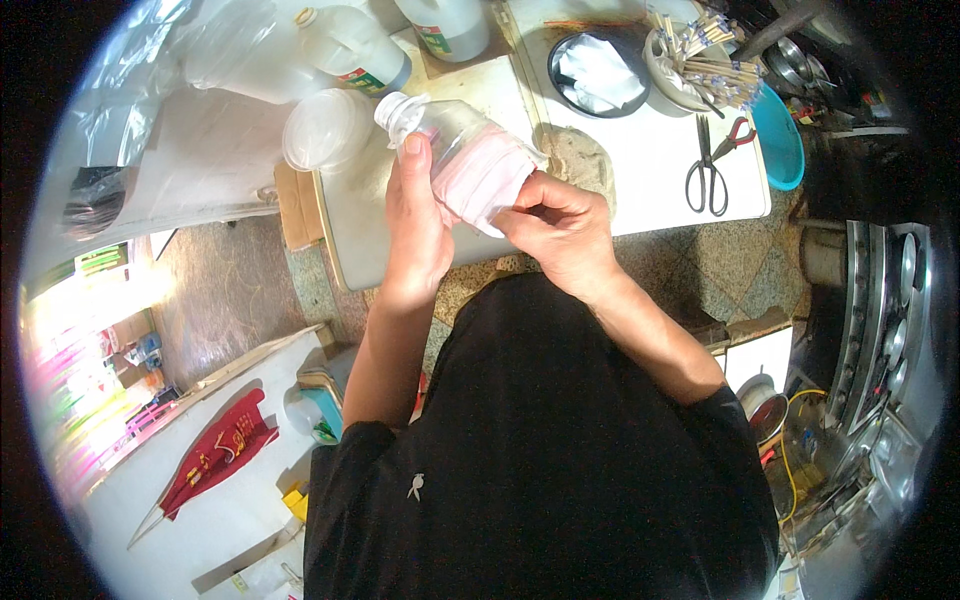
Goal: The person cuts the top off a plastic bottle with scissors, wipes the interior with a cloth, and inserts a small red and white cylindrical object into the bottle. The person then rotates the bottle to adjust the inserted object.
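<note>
A clear plastic bottle (448, 118) with a white neck lies tilted between my hands above the table, its neck toward the upper left. Pink, thin cloth-like material (484, 172) covers its lower part in folds. My left hand (415, 225) grips the bottle from the left, thumb up along its side near the neck. With bent, pinched fingers, my right hand (572, 235) holds the lower right edge of the pink material at the bottle's base end. Behind the right hand, a greyish-beige cloth (582, 160) rests on the tabletop.
On the white table (650, 195) lie black-handled scissors (708, 172) and red-handled pliers (741, 134). Farther back are a black plate (556, 78) with white pieces and a bowl (665, 85) of sticks. Plastic jugs (350, 50) and round clear lids (322, 130) stand at the left.
</note>
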Tool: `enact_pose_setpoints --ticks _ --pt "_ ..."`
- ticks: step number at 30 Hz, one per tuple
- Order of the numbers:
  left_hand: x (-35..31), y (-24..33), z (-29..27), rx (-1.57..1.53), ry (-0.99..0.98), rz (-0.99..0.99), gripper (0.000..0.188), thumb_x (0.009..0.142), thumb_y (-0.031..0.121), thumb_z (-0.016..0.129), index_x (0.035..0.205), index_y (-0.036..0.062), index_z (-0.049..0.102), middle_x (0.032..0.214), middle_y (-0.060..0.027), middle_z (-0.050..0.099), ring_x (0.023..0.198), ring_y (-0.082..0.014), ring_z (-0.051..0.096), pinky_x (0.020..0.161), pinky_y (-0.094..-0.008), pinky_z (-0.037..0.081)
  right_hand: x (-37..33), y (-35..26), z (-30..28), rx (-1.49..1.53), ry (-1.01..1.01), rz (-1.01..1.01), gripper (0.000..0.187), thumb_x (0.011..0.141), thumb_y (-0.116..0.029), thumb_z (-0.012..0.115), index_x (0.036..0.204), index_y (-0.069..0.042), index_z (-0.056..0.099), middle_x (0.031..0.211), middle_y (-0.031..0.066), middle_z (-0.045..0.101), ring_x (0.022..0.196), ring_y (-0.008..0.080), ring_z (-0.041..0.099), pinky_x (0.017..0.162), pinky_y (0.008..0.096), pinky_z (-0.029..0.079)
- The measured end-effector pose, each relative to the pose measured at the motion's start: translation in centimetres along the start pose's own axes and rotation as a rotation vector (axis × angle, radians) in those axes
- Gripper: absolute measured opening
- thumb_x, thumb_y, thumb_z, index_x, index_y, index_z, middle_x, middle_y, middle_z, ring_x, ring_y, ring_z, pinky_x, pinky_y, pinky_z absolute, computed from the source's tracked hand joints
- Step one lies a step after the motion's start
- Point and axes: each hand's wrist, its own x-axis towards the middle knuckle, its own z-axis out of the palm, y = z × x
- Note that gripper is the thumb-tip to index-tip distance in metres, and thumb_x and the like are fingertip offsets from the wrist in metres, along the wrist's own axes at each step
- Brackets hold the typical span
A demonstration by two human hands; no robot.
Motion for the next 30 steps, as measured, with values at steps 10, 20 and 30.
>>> enact_pose_setpoints --ticks 10,20,30 --pt "1.5 0.4 -0.6 -0.021 0.040 -0.051 0.085 0.102 0.069 0.052 0.149 -0.0016 0.046 0.137 -0.0154 0.059 0.123 -0.0249 0.064 0.104 -0.0429 0.054 -1.0 0.2 -2.0 0.105 -0.123 0.060 0.014 0.089 0.001 0.078 0.081 -0.002 0.067 0.090 -0.0008 0.069 0.085 0.0072 0.061 0.076 0.0262 0.050" --pt "1.4 -0.1 -1.7 0.171 0.063 0.238 0.077 0.104 0.058 0.058 0.149 -0.0019 0.046 0.136 -0.0177 0.058 0.119 -0.0270 0.063 0.099 -0.0406 0.054 -0.1 -0.1 -1.5 0.187 -0.061 0.205 0.022 0.096 -0.012 0.080 0.112 0.003 0.077 0.104 0.0044 0.077 0.092 0.0082 0.066 0.082 0.0260 0.054" --pt "0.4 0.0 -1.1 0.215 0.089 0.346 0.074 0.102 0.053 0.063 0.149 -0.0016 0.046 0.134 -0.0141 0.059 0.117 -0.0223 0.061 0.100 -0.0366 0.052 0.4 -0.6 -0.3 0.175 -0.030 0.238 0.017 0.097 -0.009 0.078 0.109 0.003 0.078 0.101 0.0052 0.077 0.090 0.0090 0.067 0.081 0.0259 0.054"
